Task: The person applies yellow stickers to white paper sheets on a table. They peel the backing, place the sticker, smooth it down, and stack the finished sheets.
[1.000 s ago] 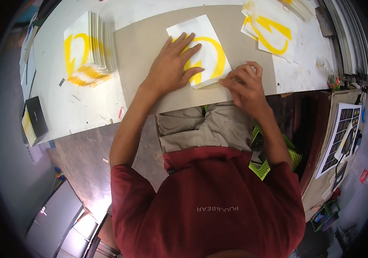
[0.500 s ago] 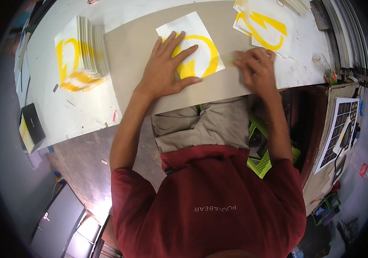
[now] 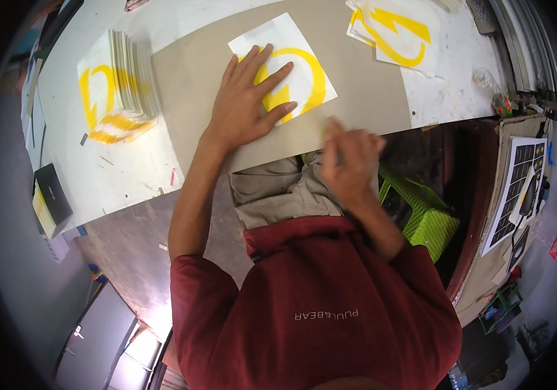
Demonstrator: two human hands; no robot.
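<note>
A white sheet with a bold yellow printed shape point(image 3: 322, 84) lies tilted on the grey-brown board point(image 3: 369, 97). My left hand point(image 3: 246, 107) rests flat over the sheet's left side, fingers spread, hiding part of the print. My right hand point(image 3: 353, 156) is off the sheet, over the board's front edge and my lap. Its fingers are curled together and smeared by motion, so whatever they may hold cannot be made out.
To the left stands a thick stack of similar yellow-and-white sheets point(image 3: 122, 84). More printed sheets point(image 3: 398, 39) lie at the far right. A dark box point(image 3: 54, 195) sits at the table's left edge, a plastic bottle point(image 3: 496, 94) at its right. A green plastic stool point(image 3: 421, 214) is below.
My right hand has swung left and toward my body, from right of the sheet to the board's front edge. My left hand stays pressed on the sheet, with the thumb slightly shifted.
</note>
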